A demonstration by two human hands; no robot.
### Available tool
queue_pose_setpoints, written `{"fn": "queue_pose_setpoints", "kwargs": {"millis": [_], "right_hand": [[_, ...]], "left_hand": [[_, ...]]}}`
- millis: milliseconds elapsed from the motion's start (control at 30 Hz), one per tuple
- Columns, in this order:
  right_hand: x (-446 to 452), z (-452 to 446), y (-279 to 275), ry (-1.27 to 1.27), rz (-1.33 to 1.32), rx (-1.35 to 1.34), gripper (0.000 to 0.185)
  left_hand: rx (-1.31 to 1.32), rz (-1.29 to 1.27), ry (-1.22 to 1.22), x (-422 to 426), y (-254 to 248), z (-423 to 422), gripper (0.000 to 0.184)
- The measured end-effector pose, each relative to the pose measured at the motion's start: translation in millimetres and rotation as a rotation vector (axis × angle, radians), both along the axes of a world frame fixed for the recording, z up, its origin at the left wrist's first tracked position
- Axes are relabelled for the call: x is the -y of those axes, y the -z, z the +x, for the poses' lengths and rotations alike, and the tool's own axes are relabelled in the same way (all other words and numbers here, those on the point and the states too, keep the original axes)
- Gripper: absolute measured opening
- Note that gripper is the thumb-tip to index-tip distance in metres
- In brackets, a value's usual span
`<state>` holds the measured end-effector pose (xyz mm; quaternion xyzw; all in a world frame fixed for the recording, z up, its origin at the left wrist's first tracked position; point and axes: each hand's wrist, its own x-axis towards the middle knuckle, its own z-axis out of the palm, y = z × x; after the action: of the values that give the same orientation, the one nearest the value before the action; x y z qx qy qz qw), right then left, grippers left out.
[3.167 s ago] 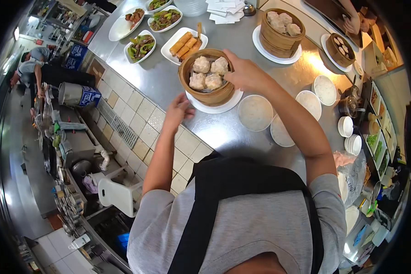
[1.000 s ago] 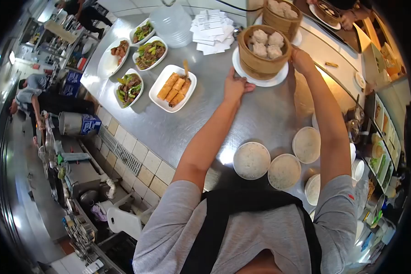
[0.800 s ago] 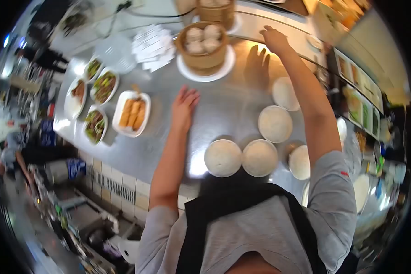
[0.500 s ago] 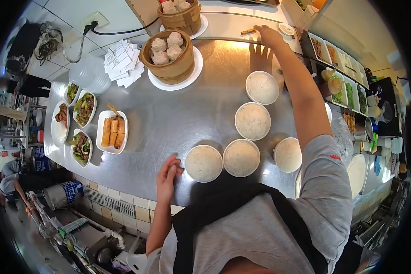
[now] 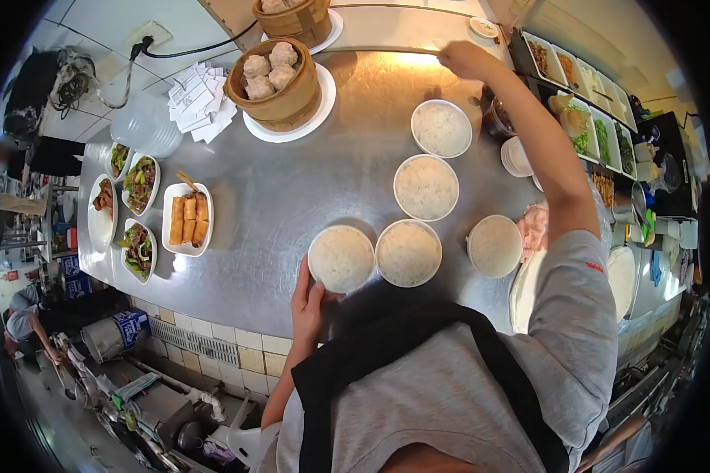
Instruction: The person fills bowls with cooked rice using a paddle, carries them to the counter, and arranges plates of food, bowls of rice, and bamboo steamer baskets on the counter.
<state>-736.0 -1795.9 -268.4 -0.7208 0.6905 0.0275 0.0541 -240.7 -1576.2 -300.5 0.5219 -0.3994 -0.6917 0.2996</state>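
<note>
My left hand (image 5: 308,307) is cupped against the near left side of a bowl of rice (image 5: 341,258), with the thumb close to its rim. That bowl stands beside a second bowl of rice (image 5: 409,253). Several more rice-filled bowls stand around them, one (image 5: 495,246) off to the right and another (image 5: 442,128) farther back. At the far edge of the steel counter, my right hand (image 5: 467,61) is closed, its fingers curled together. Whatever it holds is hidden. A small white dish (image 5: 483,27) sits just behind it on the ledge.
Dumplings fill a bamboo steamer (image 5: 274,83) on a white plate. Paper slips (image 5: 202,101) lie beside it. Fried rolls (image 5: 188,219) and several dishes of food stand at left. Topping trays (image 5: 601,138) line the right. Another person (image 5: 28,315) bends over at far left.
My left hand has moved right onto the nearest rice bowl. My right hand has closed and drawn back slightly; the yellowish stick near its fingers no longer shows on the ledge. The view has shifted.
</note>
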Motion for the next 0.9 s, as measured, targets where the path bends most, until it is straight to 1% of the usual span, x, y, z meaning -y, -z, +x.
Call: {"fn": "queue_pose_setpoints", "kwargs": {"millis": [33,100,167,233,300,400,433,500,600,633,667,700,767,833,900], "right_hand": [[-28,20,-27,0.152,0.262,0.223,0.028],[-72,23,-17,0.216,0.215,0.43,0.03],[-114,41,-30,0.307,0.262,0.646,0.031],[-137,45,-22,0.436,0.359,1.023,0.038],[-149,56,-15,0.52,0.317,1.219,0.042],[-158,65,-4,0.675,0.304,1.434,0.044],[-154,64,5,0.715,0.307,1.475,0.045],[-152,67,5,0.709,0.272,1.53,0.044],[-143,71,2,0.737,0.232,1.508,0.045],[-139,71,4,0.746,0.22,1.505,0.045],[-132,70,7,0.761,0.189,1.512,0.048],[-123,69,12,0.764,0.189,1.514,0.048],[-101,65,20,0.755,0.075,1.528,0.047],[-75,62,20,0.767,-0.02,1.51,0.048],[-50,58,22,0.771,-0.126,1.514,0.048]], "left_hand": [[0.002,-0.006,0.001,8,0,-6,0.054],[-0.063,-0.036,-0.01,36,1,-26,0.052],[-0.124,-0.125,0.058,72,-3,-54,0.049],[-0.131,-0.153,0.102,113,0,-90,0.045],[-0.136,-0.182,0.152,154,8,-131,0.043],[-0.125,-0.246,0.106,208,18,-202,0.038],[-0.11,-0.261,0.103,225,17,-223,0.037],[-0.102,-0.239,0.077,260,17,-259,0.038],[-0.183,-0.25,0.035,293,17,-291,0.04],[-0.219,-0.275,-0.001,295,11,-295,0.042],[-0.145,-0.2,-0.063,292,8,-297,0.049],[-0.142,-0.2,-0.06,286,8,-292,0.049],[-0.207,-0.392,0.066,280,11,-276,0.049],[-0.27,-0.207,0.149,252,11,-242,0.044],[-0.103,-0.313,0.29,216,22,-204,0.039]]}}
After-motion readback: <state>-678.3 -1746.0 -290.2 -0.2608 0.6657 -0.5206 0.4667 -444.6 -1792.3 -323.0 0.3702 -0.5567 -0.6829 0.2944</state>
